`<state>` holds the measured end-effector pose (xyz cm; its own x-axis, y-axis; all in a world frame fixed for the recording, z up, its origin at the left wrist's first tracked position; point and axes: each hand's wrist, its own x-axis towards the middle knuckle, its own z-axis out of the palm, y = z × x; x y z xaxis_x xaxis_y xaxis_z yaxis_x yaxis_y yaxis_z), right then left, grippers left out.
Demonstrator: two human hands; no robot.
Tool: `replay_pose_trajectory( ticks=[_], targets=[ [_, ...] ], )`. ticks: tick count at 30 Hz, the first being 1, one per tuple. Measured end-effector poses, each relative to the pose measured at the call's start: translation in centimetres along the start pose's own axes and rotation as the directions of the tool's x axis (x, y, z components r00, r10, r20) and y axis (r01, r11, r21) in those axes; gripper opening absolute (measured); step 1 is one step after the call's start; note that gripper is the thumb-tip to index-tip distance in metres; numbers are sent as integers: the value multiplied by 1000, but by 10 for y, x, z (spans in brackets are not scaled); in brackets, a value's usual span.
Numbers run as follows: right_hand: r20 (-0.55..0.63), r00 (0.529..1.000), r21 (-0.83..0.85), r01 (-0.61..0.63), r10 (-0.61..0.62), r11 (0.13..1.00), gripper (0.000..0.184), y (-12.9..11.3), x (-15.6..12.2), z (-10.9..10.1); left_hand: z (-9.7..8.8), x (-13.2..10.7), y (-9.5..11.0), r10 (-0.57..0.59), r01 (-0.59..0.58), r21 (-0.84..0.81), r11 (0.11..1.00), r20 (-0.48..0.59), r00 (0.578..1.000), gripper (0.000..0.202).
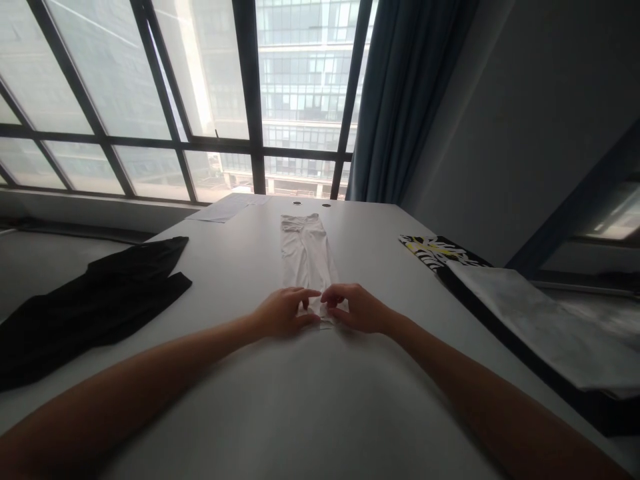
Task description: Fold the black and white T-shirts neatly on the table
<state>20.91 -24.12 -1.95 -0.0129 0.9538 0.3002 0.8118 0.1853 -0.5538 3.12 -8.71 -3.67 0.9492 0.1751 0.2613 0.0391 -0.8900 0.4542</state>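
A pair of white trousers (305, 250) lies lengthwise on the white table, waistband at the far end and legs toward me. At the near leg ends, my left hand (287, 312) rests on the left edge of the cloth, with thumb and forefinger apart. My right hand (357, 308) touches the same end from the right. Its fingers are bent, and a small gap shows between forefinger and thumb. The two hands' fingertips almost meet over the hem, which they partly cover.
Black garments (135, 273) lie along the table's left side. On the right edge are a black, white and yellow patterned cloth (435, 252) and a grey-white cloth (545, 320) over black fabric. Paper sheets (225, 208) lie at the far left. Windows and a blue curtain (400, 100) stand behind.
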Motion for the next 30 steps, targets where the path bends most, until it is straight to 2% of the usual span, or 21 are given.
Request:
replay_pose_trajectory(
  ticks=[3, 5, 7, 10, 14, 19, 24, 27, 30],
  targets=[
    [86, 984, -159, -140, 155, 977, 29, -1, -1, -2, 2, 5, 3, 29, -28, -8, 1000, 41, 999, 19],
    [127, 966, -259, -188, 227, 947, 36, -2, -1, -5, 4, 5, 3, 39, -39, -18, 999, 2, 999, 18],
    [176, 958, -290, -169, 226, 942, 27, -2, 0, -9, 6, 3, 2, 18, -20, -39, 999, -73, 997, 21],
    [206, 960, -222, -141, 188, 965, 11, -2, 1, -11, 7, -1, 2, -33, 27, -47, 999, -130, 991, 22],
    [154, 970, -57, -180, 187, 982, 17, -1, 1, -15, 3, -5, 7, -110, 116, 87, 989, -68, 992, 24],
    [175, 968, 61, -193, 180, 979, 23, 5, 3, -22, 0, 6, 21, -107, 114, 210, 971, -44, 993, 31],
    [182, 954, 116, -263, 240, 958, 26, 8, 3, -24, 2, 26, 29, -119, 120, 54, 991, -17, 993, 17],
    [195, 945, 152, -292, 261, 944, 31, 10, 2, -31, -2, 29, 25, -162, 158, -57, 986, -90, 983, 20],
    [231, 933, 163, -318, 277, 934, 37, 14, 0, -42, -7, 21, 18, -195, 184, -75, 980, -186, 963, 18]
  ],
)
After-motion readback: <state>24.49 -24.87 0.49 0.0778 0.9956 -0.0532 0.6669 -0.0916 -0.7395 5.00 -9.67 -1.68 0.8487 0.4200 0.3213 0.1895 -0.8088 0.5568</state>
